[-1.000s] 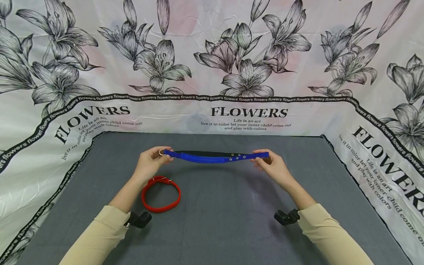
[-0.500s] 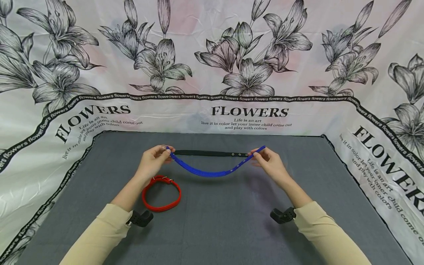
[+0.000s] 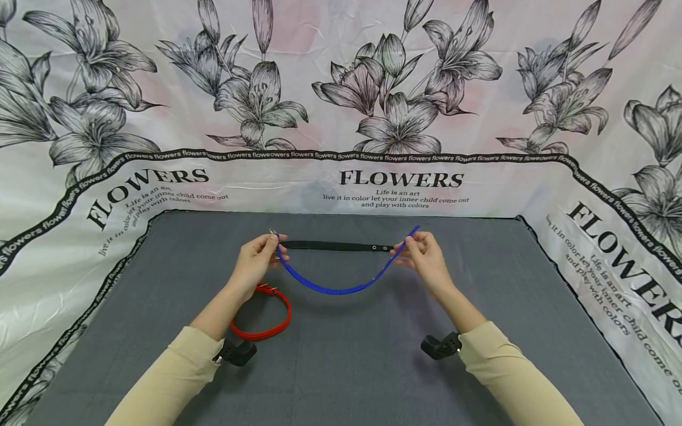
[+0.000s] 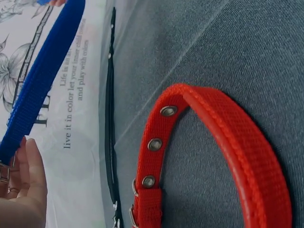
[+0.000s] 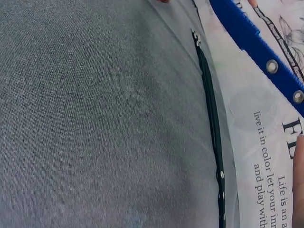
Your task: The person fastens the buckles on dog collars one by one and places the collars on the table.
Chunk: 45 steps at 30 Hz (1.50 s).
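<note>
A blue collar [image 3: 335,290] with metal eyelets hangs in a sagging curve between my two hands, above the table. My left hand [image 3: 258,260] pinches its buckle end, where a bit of metal shows. The other end is pinched by my right hand [image 3: 425,259], its tip sticking up past the fingers. Behind the blue collar, a black collar [image 3: 335,245] lies stretched out flat on the table, its ends hidden behind my hands in the head view. A red collar [image 4: 237,142], buckled into a loop, rests on the table below my left hand.
Grey cloth covers the table [image 3: 351,367]. A white sheet [image 3: 298,189] printed with flowers and lettering stands along the back and both sides. Black wrist cameras are strapped to both wrists.
My hands have come closer together, the right one shifting left and the left one right. The blue collar went from nearly straight to a deep sag, uncovering the black collar behind it.
</note>
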### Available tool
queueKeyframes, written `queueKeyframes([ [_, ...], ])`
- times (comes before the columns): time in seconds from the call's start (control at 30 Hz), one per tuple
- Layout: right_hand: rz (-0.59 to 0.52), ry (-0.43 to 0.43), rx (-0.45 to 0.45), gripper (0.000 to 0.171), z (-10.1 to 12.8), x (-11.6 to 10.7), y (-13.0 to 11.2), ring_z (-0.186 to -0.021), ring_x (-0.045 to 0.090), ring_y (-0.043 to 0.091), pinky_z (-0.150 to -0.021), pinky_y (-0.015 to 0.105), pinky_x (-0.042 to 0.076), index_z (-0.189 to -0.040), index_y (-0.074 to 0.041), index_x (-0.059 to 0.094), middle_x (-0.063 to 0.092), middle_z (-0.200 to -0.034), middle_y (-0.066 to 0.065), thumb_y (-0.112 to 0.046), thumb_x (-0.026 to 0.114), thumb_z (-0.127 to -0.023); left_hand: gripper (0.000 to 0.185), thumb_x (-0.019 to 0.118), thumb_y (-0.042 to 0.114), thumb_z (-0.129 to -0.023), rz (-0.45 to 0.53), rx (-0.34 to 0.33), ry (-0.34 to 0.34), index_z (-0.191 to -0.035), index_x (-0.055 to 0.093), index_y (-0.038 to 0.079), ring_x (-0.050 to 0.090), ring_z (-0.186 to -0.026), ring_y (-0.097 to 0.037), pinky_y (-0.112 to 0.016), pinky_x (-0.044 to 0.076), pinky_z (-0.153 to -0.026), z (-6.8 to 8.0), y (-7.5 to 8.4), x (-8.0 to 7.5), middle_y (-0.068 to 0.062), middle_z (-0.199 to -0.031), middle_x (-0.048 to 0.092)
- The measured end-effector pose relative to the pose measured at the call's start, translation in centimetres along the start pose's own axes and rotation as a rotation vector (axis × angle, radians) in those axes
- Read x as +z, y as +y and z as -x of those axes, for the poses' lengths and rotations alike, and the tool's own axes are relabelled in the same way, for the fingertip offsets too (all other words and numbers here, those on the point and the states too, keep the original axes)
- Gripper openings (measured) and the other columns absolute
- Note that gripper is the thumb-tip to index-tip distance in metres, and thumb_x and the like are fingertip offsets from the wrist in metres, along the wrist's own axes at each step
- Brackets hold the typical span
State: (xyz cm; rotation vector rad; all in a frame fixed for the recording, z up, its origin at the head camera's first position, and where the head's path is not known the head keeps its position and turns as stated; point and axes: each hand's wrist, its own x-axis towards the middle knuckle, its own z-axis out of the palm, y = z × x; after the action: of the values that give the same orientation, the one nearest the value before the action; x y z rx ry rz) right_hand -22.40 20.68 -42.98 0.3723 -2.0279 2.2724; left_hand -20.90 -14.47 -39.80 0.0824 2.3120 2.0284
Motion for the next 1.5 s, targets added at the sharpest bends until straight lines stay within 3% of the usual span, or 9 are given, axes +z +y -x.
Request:
queueKeyframes([
  [0.23, 0.098, 0.035, 0.096, 0.03, 0.7, 1.8, -2.0, -0.087, 0.066, 0.02, -0.076, 0.036, 0.054, -0.113, 0.001, 0.036, 0.056, -0.098, 0.015, -0.025, 0.042, -0.099, 0.039, 0.042, 0.033, -0.098, -0.037, 0.002, -0.024, -0.122, 0.057, 0.006, 0.064, -0.096, -0.021, -0.033, 0.051, -0.084, 0.0, -0.1, 0.6, -0.016, -0.104, 0.059],
  [0.4, 0.129, 0.0, 0.169, 0.031, 0.8, 2.0, -2.0, -0.084, 0.064, 0.015, -0.079, 0.047, 0.052, -0.118, 0.003, 0.033, 0.052, -0.101, 0.018, -0.022, 0.039, -0.1, 0.04, 0.045, 0.033, -0.097, -0.008, 0.0, -0.01, -0.123, 0.057, 0.006, 0.064, -0.096, -0.025, -0.03, 0.052, -0.08, 0.0, -0.1, 0.8, -0.01, -0.1, 0.062],
  [0.53, 0.161, -0.06, 0.216, 0.036, 0.9, 2.0, -1.9, -0.082, 0.063, 0.016, -0.073, 0.041, 0.054, -0.121, 0.005, 0.033, 0.051, -0.1, 0.016, -0.023, 0.04, -0.1, 0.038, 0.049, 0.031, -0.095, 0.012, -0.027, 0.017, -0.125, 0.056, 0.008, 0.065, -0.091, -0.024, -0.034, 0.053, -0.079, 0.0, -0.2, 1.1, -0.008, -0.099, 0.064],
  [0.63, 0.18, -0.097, 0.244, 0.036, 0.9, 2.0, -1.8, -0.083, 0.063, 0.02, -0.07, 0.038, 0.055, -0.12, 0.004, 0.036, 0.051, -0.1, 0.015, -0.025, 0.043, -0.099, 0.036, 0.052, 0.027, -0.095, 0.023, -0.042, 0.035, -0.126, 0.055, 0.009, 0.066, -0.087, -0.023, -0.037, 0.053, -0.078, 0.1, -0.2, 1.3, -0.007, -0.097, 0.065],
  [0.8, 0.198, -0.127, 0.274, 0.038, 0.8, 2.1, -1.7, -0.09, 0.06, 0.034, -0.074, 0.043, 0.053, -0.119, 0.003, 0.039, 0.051, -0.101, 0.016, -0.028, 0.046, -0.097, 0.033, 0.057, 0.025, -0.092, 0.047, -0.05, 0.05, -0.119, 0.055, 0.005, 0.066, -0.081, -0.022, -0.038, 0.054, -0.075, 0.0, -0.3, 1.8, -0.006, -0.092, 0.066],
  [1.03, 0.252, -0.187, 0.27, 0.032, 0.8, 2.6, -2.1, -0.085, 0.058, 0.029, -0.072, 0.045, 0.053, -0.117, -0.002, 0.044, 0.051, -0.098, 0.015, -0.027, 0.047, -0.097, 0.03, 0.057, 0.024, -0.092, 0.041, -0.048, 0.008, -0.114, 0.056, 0.003, 0.064, -0.073, -0.014, -0.037, 0.055, -0.072, -0.1, -0.2, 2.6, -0.007, -0.092, 0.064],
  [1.17, 0.293, -0.221, 0.264, 0.033, 0.7, 2.9, -1.7, -0.088, 0.054, 0.039, -0.072, 0.05, 0.051, -0.116, -0.006, 0.047, 0.05, -0.101, 0.023, -0.031, 0.049, -0.096, 0.026, 0.057, 0.023, -0.092, 0.03, -0.046, -0.005, -0.111, 0.058, 0.005, 0.063, -0.075, -0.019, -0.038, 0.054, -0.073, 0.0, 0.0, 3.1, -0.007, -0.09, 0.064],
  [1.27, 0.313, -0.238, 0.267, 0.031, 0.8, 3.1, -1.5, -0.086, 0.053, 0.037, -0.072, 0.053, 0.049, -0.116, -0.008, 0.048, 0.049, -0.102, 0.026, -0.031, 0.049, -0.096, 0.023, 0.057, 0.021, -0.092, 0.025, -0.052, -0.014, -0.109, 0.059, 0.006, 0.063, -0.076, -0.022, -0.038, 0.053, -0.073, 0.1, 0.2, 3.5, -0.007, -0.088, 0.064],
  [1.5, 0.364, -0.278, 0.299, 0.027, 0.7, 3.9, -1.6, -0.09, 0.051, 0.044, -0.074, 0.053, 0.048, -0.117, -0.008, 0.051, 0.053, -0.094, 0.016, -0.025, 0.05, -0.096, 0.019, 0.059, 0.021, -0.091, 0.002, -0.06, -0.029, -0.105, 0.062, 0.008, 0.062, -0.079, -0.03, -0.027, 0.051, -0.063, 0.0, 0.1, 4.6, -0.005, -0.085, 0.064],
])
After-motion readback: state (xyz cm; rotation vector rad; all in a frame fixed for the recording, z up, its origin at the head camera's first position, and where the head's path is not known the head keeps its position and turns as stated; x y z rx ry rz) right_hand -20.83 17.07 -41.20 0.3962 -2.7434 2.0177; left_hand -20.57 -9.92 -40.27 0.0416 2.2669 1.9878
